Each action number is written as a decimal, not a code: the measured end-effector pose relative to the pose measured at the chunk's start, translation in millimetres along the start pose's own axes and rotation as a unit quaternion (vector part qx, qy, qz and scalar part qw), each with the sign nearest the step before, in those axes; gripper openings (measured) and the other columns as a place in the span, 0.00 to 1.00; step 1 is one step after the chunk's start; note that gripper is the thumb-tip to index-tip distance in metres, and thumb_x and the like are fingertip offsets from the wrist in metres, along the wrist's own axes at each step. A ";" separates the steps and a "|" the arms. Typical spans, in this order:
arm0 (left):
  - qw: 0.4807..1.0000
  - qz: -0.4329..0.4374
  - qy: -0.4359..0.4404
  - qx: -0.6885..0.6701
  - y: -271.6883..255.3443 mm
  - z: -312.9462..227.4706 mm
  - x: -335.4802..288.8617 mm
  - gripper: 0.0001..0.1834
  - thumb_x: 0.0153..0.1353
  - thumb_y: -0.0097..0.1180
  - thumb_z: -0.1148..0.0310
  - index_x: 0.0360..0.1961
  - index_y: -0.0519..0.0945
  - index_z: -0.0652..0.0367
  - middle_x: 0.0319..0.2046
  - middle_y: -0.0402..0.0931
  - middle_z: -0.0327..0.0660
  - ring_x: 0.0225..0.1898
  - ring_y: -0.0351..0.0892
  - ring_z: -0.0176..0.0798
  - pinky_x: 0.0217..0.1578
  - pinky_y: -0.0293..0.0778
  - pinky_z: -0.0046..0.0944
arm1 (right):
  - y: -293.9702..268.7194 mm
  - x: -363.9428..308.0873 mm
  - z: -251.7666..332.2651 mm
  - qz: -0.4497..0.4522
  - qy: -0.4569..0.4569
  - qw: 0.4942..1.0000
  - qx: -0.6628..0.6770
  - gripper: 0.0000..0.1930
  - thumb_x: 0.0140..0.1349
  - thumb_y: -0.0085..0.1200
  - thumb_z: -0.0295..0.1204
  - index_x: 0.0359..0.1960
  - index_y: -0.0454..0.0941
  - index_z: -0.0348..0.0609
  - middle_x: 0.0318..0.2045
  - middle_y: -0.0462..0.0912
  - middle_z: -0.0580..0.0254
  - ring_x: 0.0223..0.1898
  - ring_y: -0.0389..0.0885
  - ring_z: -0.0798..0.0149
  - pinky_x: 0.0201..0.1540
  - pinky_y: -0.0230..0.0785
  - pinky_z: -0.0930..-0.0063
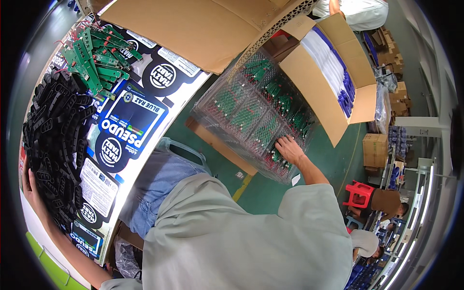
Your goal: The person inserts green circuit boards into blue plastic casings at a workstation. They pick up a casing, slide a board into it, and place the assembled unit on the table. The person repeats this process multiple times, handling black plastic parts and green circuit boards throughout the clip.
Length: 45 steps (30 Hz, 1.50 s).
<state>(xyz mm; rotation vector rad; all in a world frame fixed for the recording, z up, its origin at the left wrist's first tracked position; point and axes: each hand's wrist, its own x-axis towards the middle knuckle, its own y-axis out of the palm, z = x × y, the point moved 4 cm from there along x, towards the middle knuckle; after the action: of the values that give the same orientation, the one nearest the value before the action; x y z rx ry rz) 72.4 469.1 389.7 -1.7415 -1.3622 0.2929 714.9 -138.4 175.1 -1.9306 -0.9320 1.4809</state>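
My right hand [290,151] reaches out to the right and rests on a stack of clear plastic trays [251,108]. Its fingers are apart and bent slightly down over the near corner compartments. Green circuit boards [278,99] with red wires fill those compartments. On the far left, my left hand [31,192] lies against the outer side of a heap of black plastic parts [55,140], oblong with slotted openings. Its fingers look stretched out, though part of them is hard to see at the picture's rim. More green circuit boards [94,60] lie piled beyond the black heap.
Printed sheets [130,116] cover the table. A large cardboard flap [188,31] overhangs its far end. Behind the trays stands an open carton [365,104] of white and blue pieces. A chair [181,150] is beside the table. Other people sit farther right near a red stool [358,194].
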 end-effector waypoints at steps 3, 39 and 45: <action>1.000 0.005 0.000 -0.011 1.2 -3.5 0.4 0.24 0.80 0.44 0.60 0.69 0.75 0.62 0.68 0.74 0.45 0.72 0.68 0.42 0.74 0.55 0.42 | -1.2 0.9 -1.5 -0.031 -0.021 0.999 -0.011 0.17 0.62 0.57 0.29 0.53 0.74 0.46 0.52 0.80 0.57 0.60 0.76 0.55 0.72 0.61 0.52; 0.994 -0.039 -0.038 -0.090 1.6 -28.0 -6.6 0.22 0.69 0.60 0.66 0.61 0.81 0.65 0.61 0.80 0.45 0.66 0.74 0.42 0.70 0.62 0.41 | -95.7 -1.4 6.7 0.034 -0.036 0.993 0.108 0.18 0.47 0.67 0.38 0.38 0.79 0.43 0.33 0.87 0.49 0.39 0.87 0.43 0.44 0.76 0.49; 0.994 -0.049 -0.025 -0.096 1.1 -39.0 -5.4 0.21 0.66 0.63 0.68 0.58 0.81 0.65 0.60 0.79 0.48 0.65 0.75 0.46 0.68 0.64 0.42 | -301.5 6.2 81.0 0.042 -0.099 0.952 0.288 0.21 0.50 0.67 0.39 0.41 0.80 0.37 0.29 0.85 0.41 0.34 0.85 0.37 0.38 0.77 0.48</action>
<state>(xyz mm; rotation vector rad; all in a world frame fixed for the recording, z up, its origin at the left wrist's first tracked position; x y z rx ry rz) 96.4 445.4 409.9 -1.8262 -1.5486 0.1556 576.6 54.0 378.5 -1.4258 -0.4208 1.7763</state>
